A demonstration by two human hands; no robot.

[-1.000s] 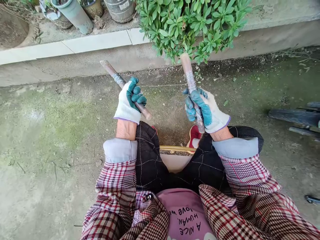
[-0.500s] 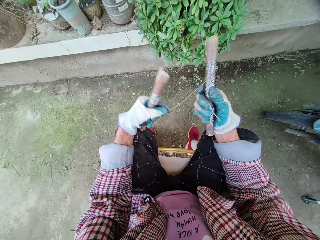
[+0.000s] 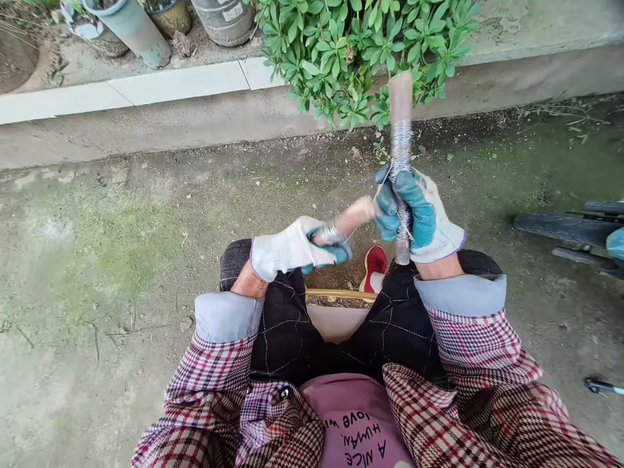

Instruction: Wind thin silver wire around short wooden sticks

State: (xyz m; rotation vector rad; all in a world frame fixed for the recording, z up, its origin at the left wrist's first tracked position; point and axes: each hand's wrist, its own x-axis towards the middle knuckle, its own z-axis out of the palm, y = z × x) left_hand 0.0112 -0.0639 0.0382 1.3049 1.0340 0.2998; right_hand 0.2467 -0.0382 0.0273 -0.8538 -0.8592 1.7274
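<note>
Both hands wear white work gloves with teal coated palms. In my left hand [image 3: 305,247] is a short wooden stick [image 3: 353,216] with a narrow band of silvery wire round it; it tilts to the upper right and is smeared by motion. My right hand [image 3: 416,214] grips a longer, near-upright wooden stick [image 3: 401,97], wrapped along much of its length in silvery wire [image 3: 401,143]. A thin strand runs between the two sticks near my right fingers. The short stick's far end is close to my right fingers; whether they touch I cannot tell.
A leafy green shrub [image 3: 361,45] overhangs the low concrete ledge [image 3: 195,127] ahead. Several plant pots, one a tall pale-blue pot [image 3: 139,32], stand upper left. A dark wheel [image 3: 560,227] is at right. Below my hands is a seat edge with gold trim [image 3: 341,294].
My left hand has moved down and to the right, and its short stick has swung from near upright to leaning right, towards my right hand. The right hand has hardly moved.
</note>
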